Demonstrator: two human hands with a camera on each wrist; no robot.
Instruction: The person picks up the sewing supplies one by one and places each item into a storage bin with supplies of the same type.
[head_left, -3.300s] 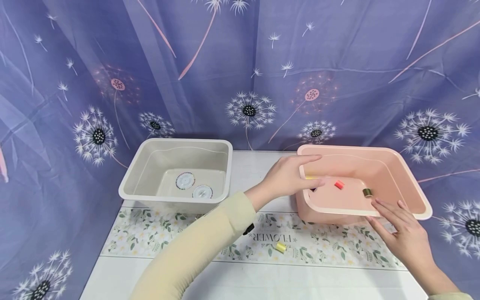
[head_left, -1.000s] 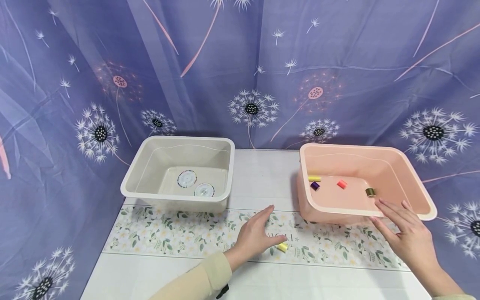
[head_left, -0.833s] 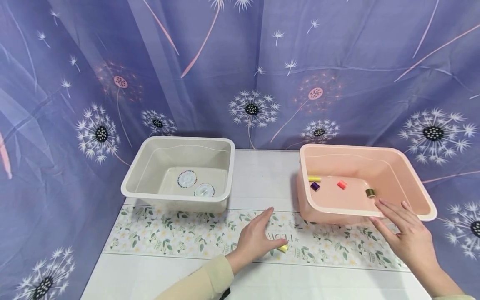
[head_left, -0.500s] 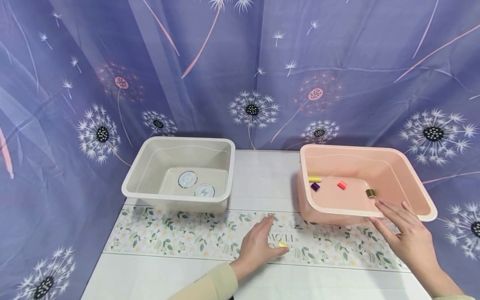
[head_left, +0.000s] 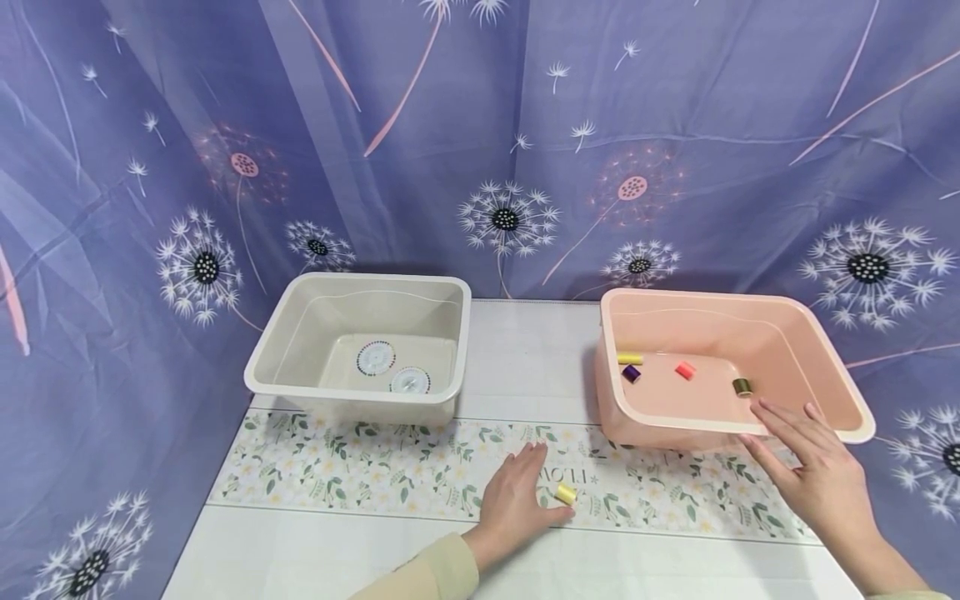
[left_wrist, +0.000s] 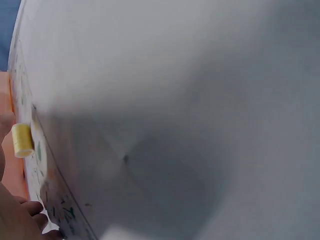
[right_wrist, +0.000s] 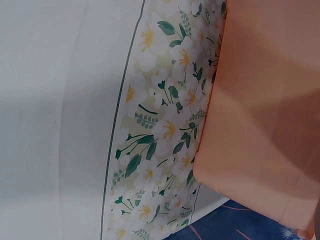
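Note:
A small yellow thread spool (head_left: 566, 494) lies on the floral strip of the table. My left hand (head_left: 513, 504) is just left of it, fingers spread, with the thumb at its near side. In the left wrist view the same yellow spool (left_wrist: 22, 140) shows between thumb and fingers. My right hand (head_left: 813, 467) rests with straight fingers at the front right rim of the pink bin (head_left: 705, 421). Inside that bin are a red spool (head_left: 685, 370), a dark green spool (head_left: 742, 387), a purple spool (head_left: 632, 373) and something yellow (head_left: 630, 358) by the left wall.
A grey-beige bin (head_left: 352, 392) stands at the left, with two round pin wheels, one (head_left: 376, 357) behind the other (head_left: 410, 381). A white table cover (head_left: 525, 358) with a floral band lies under both bins. A blue dandelion-print curtain (head_left: 420, 208) hangs behind.
My left hand has come from the pink bin's left rim down to the table beside the yellow spool, lately shifting slightly nearer me. My right hand has stayed at the rim.

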